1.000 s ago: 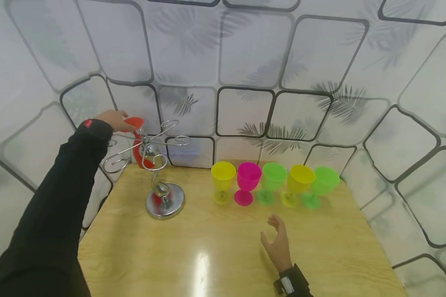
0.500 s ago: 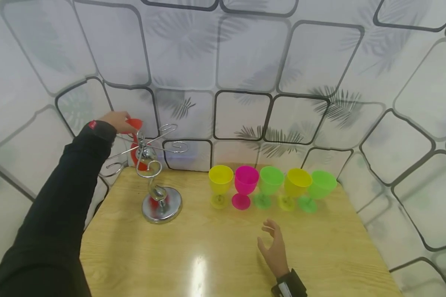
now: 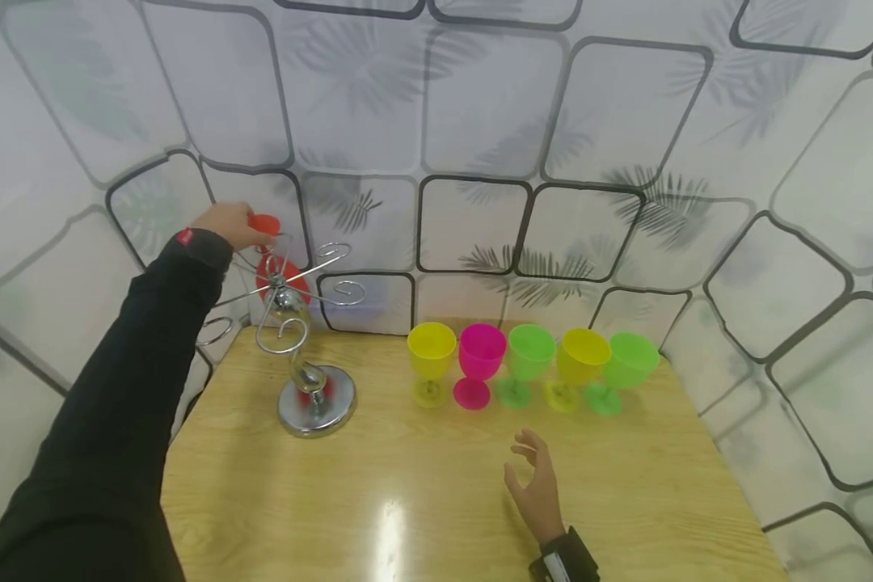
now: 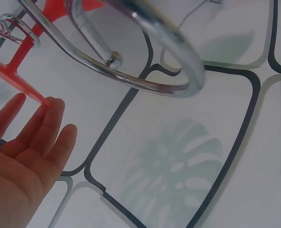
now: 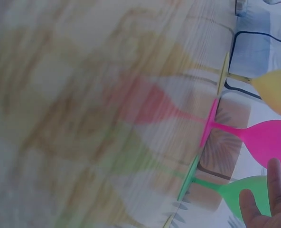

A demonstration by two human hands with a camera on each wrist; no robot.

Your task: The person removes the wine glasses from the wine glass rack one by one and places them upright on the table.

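At the left, my left hand [image 3: 227,225] pinches the round foot of a red plastic goblet [image 3: 284,279], which hangs bowl-down at a chrome goblet rack [image 3: 318,400] with curled wire arms. In the left wrist view, the goblet's red stem [image 4: 22,51] lies at a small wire curl, and the fingertips [image 4: 55,105] meet the edge of its foot. My right hand [image 3: 538,493] hovers over the table with fingers loosely bent, holding nothing. Beyond it stands a row of goblets; the magenta goblet [image 5: 268,142] and green goblet [image 5: 245,194] show near its fingers in the right wrist view.
The upright row on the wooden table [image 3: 451,501] also has a left yellow goblet [image 3: 431,352], another yellow goblet [image 3: 584,356] and a right green goblet [image 3: 629,361]. Patterned cloth [image 3: 473,222] closes off the back and sides. The rack's wire arms stick out all round.
My left hand has risen slightly and shifted right with the red goblet, whose bowl has swung up and to the right. The right hand keeps its pose, and the view has shifted slightly.
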